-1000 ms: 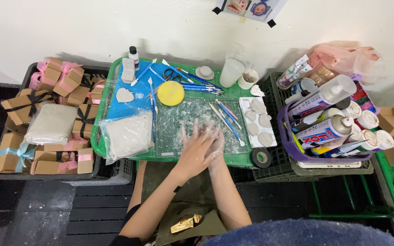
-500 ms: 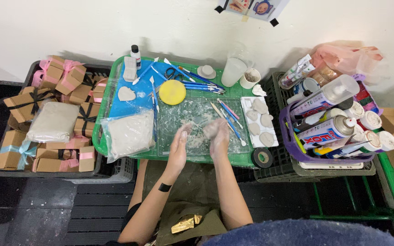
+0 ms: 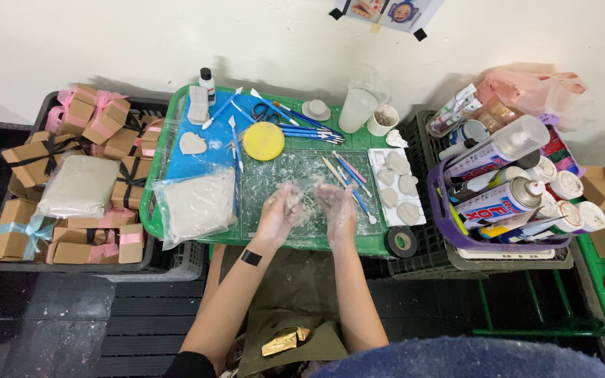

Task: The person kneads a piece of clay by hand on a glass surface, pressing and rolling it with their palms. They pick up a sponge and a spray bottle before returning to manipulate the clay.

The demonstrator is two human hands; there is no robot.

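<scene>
Both hands hover over a clear plastic sheet point(image 3: 295, 175) smeared with white residue, which lies on the green table point(image 3: 358, 243). The left hand point(image 3: 280, 208) is curled closed around a small lump of pale clay point(image 3: 293, 201), fingers pressing it into the palm. The right hand point(image 3: 334, 203) is held just beside it, palm turned toward the left hand and fingers loosely spread, coated in white dust and gripping nothing. The 2 hands are near each other but not touching.

Left of the left hand, a clear bag of grey clay point(image 3: 197, 204) rests on the table edge. Beyond the hands sits a yellow round disc point(image 3: 263, 141) on a blue mat point(image 3: 204, 150), with scissors point(image 3: 266, 113) and several blue-handled modelling tools point(image 3: 309, 129) behind it. To the right of the right hand, thin sticks point(image 3: 348, 175) lie across the sheet, then a white tray of shaped clay pieces point(image 3: 399, 187) and a roll of black tape point(image 3: 402, 242). A purple basket point(image 3: 442, 231) of spray cans stands further right; a crate of brown gift boxes point(image 3: 57, 175) stands far left.
</scene>
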